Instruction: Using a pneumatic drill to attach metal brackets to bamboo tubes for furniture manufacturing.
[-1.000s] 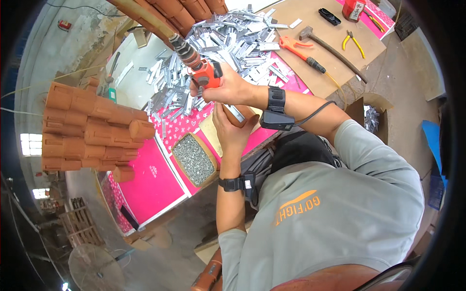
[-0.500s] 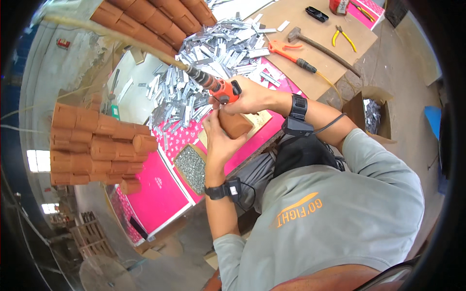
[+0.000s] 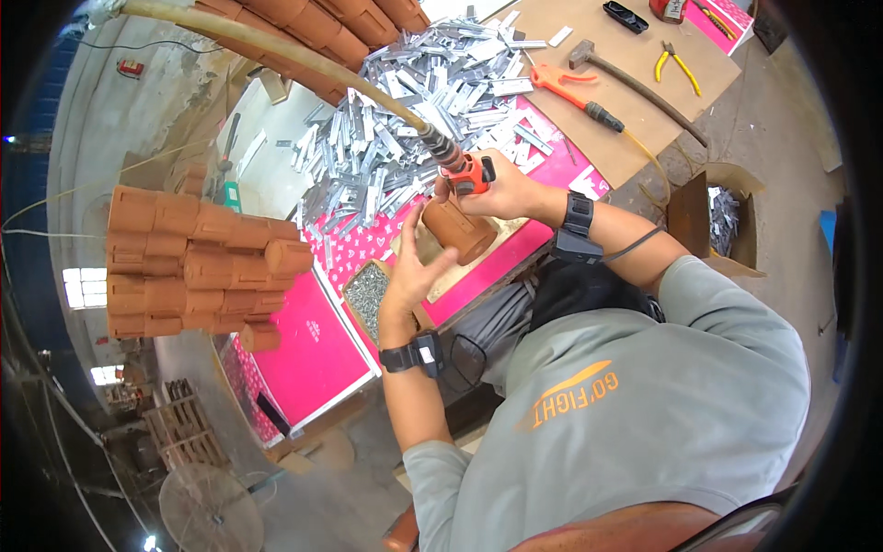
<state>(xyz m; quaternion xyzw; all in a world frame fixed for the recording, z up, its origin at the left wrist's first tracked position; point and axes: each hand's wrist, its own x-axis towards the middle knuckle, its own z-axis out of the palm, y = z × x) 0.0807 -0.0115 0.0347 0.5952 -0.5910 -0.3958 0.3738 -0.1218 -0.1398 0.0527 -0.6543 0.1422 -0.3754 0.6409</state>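
Observation:
A terracotta-coloured cylinder (image 3: 460, 232) lies on a pale board (image 3: 504, 230) at the table's front edge. Beside its left side is my left hand (image 3: 411, 269), thumb and fingers spread apart around the near left end; whether they touch it is hard to see. My right hand (image 3: 513, 191) grips a red power tool (image 3: 469, 175) with a metal coupling and a thick tan hose (image 3: 368, 90). The tool sits just above the cylinder's far end, and its working tip is hidden.
Loose metal strips (image 3: 386, 138) heap up behind my hands. A box of small metal fasteners (image 3: 368, 296) stands left, near stacked terracotta cylinders (image 3: 198, 262). To the right lie an orange air gun (image 3: 561, 89), a hammer (image 3: 635, 87) and yellow pliers (image 3: 678, 66).
My left hand has loosened from around the cylinder, its thumb and fingers now spread. More of the cylinder shows. The whole view has shifted slightly; my right hand keeps holding the tool.

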